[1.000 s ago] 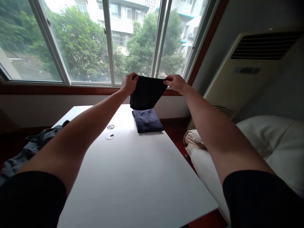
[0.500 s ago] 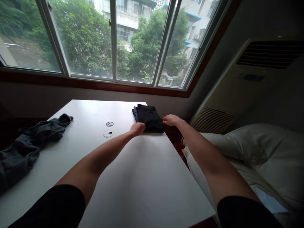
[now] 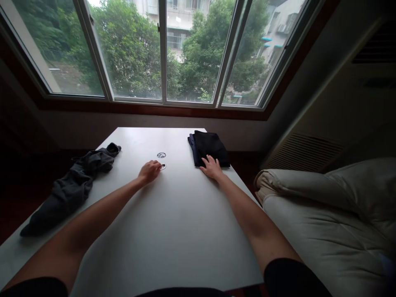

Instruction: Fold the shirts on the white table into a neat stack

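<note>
A stack of folded dark clothes (image 3: 212, 145), black on top with navy layers at its left edge, lies at the far right of the white table (image 3: 173, 218). My right hand (image 3: 213, 167) rests on the near edge of this stack, fingers spread. Over the table's middle, my left hand (image 3: 149, 170) has its fingers curled together, and nothing shows in them. Its fingertips partly cover a round cable-hole cover (image 3: 163, 166). To the left of that hand, a crumpled dark grey garment (image 3: 74, 177) stretches along the table's left side, touched by neither hand.
Another round hole cover (image 3: 161, 155) sits just beyond the first. A pale padded sofa (image 3: 321, 222) stands along the right side. Behind the table is a wide window (image 3: 163, 62), and at the right wall a vented unit (image 3: 306, 152).
My left hand has left the folded stack and moved left to the hole cover. My right hand has gone from the stack's right side to its near edge, fingers spreading. The view has shifted left.
</note>
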Motion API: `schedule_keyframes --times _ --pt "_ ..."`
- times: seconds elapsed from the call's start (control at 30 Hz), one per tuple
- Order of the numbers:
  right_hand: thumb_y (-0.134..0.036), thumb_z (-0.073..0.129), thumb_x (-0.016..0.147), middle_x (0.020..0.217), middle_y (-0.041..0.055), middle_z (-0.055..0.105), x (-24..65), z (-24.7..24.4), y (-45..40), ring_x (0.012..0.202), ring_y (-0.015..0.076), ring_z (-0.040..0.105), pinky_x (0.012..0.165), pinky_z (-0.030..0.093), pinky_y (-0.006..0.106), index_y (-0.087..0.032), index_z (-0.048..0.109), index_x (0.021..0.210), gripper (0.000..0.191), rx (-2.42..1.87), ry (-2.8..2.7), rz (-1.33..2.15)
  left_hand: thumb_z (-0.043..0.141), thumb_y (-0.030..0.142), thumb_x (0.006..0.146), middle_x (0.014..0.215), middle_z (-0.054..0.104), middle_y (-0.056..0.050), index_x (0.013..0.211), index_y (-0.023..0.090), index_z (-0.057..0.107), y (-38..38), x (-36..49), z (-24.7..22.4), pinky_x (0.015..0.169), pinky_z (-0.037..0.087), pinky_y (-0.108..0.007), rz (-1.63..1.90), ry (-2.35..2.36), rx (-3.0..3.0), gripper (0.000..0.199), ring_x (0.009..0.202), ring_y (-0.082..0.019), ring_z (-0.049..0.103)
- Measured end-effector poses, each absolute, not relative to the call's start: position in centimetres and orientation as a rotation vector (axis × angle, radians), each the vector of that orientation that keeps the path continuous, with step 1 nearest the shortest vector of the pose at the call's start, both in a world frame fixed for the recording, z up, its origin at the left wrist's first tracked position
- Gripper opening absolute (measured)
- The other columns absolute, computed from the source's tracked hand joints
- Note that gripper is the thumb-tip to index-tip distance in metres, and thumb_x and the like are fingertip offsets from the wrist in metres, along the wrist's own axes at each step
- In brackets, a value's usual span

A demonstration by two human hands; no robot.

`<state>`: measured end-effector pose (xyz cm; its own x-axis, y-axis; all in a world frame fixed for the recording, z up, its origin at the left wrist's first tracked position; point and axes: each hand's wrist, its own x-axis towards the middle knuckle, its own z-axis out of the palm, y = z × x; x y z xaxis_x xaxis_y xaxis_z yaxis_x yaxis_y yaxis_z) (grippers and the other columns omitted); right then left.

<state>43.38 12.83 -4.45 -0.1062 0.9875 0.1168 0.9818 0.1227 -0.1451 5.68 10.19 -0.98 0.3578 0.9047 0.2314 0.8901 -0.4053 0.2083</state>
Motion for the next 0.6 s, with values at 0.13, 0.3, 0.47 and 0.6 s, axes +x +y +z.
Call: schedule_keyframes --times 0.13,0.3,0.47,0.6 --pt "-0.037 0.052 0.101 0.167 0.0168 0.032 42.0 -3.9 11.8 0.155 0.0315 0.024 0.124 0.013 0.057 -0.021 0.045 0.156 0.057 -1.993 -2.11 0.027 0.054 0.016 0.09 0.133 0.064 -0.011 0.114 0.019 0.07 9.0 -6.0 -0.2 0.112 0.037 -0.045 0.656 2.164 2.428 0.029 0.127 -0.03 0.052" --pt "-0.034 0.051 0.101 0.125 0.0152 0.07 37.2 -3.3 10.8 0.117 0.028 0.06 0.101 0.043 0.037 -0.019 0.07 0.127 0.036 -1.914 -1.961 0.159 0.064 0.021 0.086 0.133 0.059 -0.012 0.123 0.015 0.056 6.1 -16.6 1.2 0.106 0.038 -0.053 0.739 2.757 1.712 0.038 0.129 -0.035 0.044" --pt "-0.033 0.057 0.099 0.104 0.0059 0.073 31.1 -3.4 9.9 0.095 0.0194 0.064 0.085 0.044 0.027 -0.022 0.077 0.103 0.023 -1.469 -2.198 0.385 0.071 0.026 0.083 0.086 0.064 -0.006 0.108 0.014 0.055 4.7 -15.3 2.2 0.095 0.043 -0.048 0.702 2.632 1.49 0.032 0.105 -0.031 0.059" --pt "-0.029 0.061 0.098 0.103 0.0059 0.07 27.8 -4.0 8.9 0.098 0.0198 0.062 0.086 0.044 0.028 -0.023 0.078 0.1 0.018 -1.336 -2.246 0.422 0.063 0.027 0.087 0.078 0.07 -0.009 0.106 0.016 0.063 5.1 -10.0 2.1 0.089 0.044 -0.044 0.491 2.484 1.791 0.022 0.093 -0.032 0.068"
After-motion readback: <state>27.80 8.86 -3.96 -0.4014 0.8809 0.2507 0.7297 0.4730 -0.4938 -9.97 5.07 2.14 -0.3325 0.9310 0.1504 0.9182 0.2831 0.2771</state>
